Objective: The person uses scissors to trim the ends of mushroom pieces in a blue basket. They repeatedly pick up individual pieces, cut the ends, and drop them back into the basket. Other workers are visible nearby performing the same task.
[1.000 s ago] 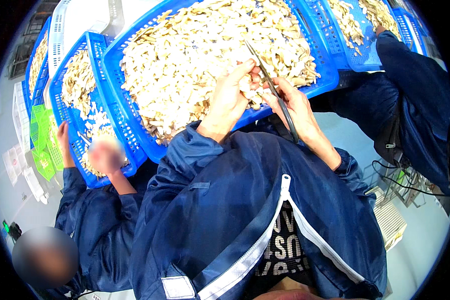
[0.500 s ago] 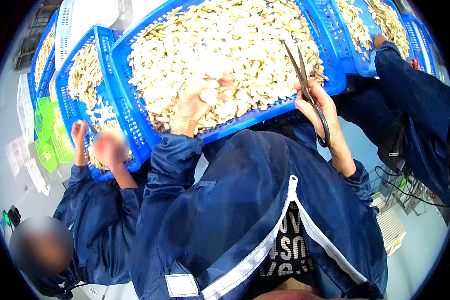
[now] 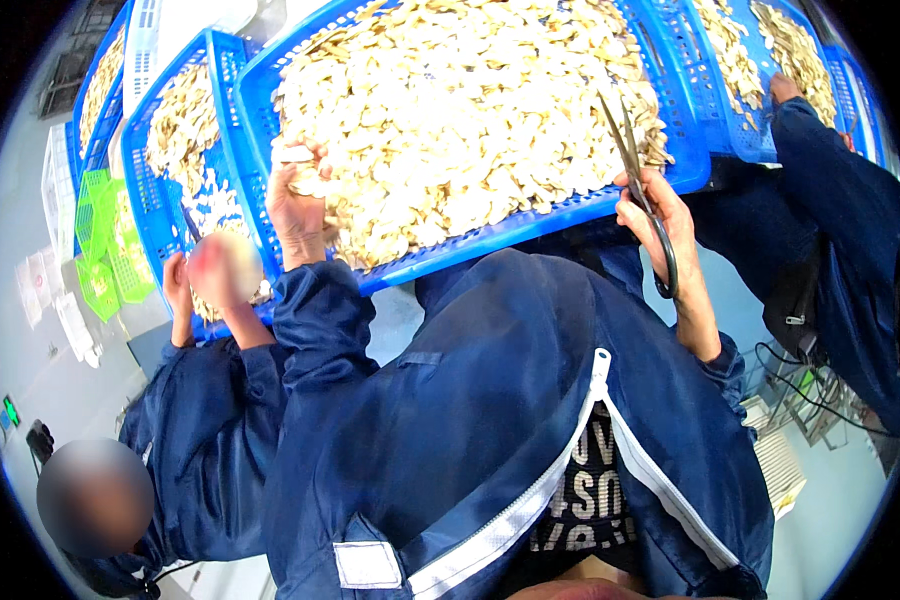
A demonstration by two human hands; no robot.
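In front of me a large blue perforated basket [image 3: 450, 252] holds a heap of pale sliced pieces [image 3: 470, 130] that look like mushroom slices. Near its left side, my left hand [image 3: 298, 215] is raised with bent fingers closed on one pale slice [image 3: 295, 154]. My right hand [image 3: 673, 222] grips dark metal scissors [image 3: 629, 152] by the basket's right front corner. The scissor blades point away from me, tips a little apart, over the slices. One black handle loop hangs below my fingers.
On the left, a co-worker's hands [image 3: 178, 285] are at a smaller blue basket [image 3: 142, 215] of slices. At the right, another person's hand [image 3: 784, 88] reaches into a further blue basket [image 3: 745, 148]. Green baskets [image 3: 98, 240] stand at the far left.
My left hand has moved left, from over the heap to the basket's left side, and now shows a slice at its fingertips. My right hand still holds the scissors. The view has shifted slightly.
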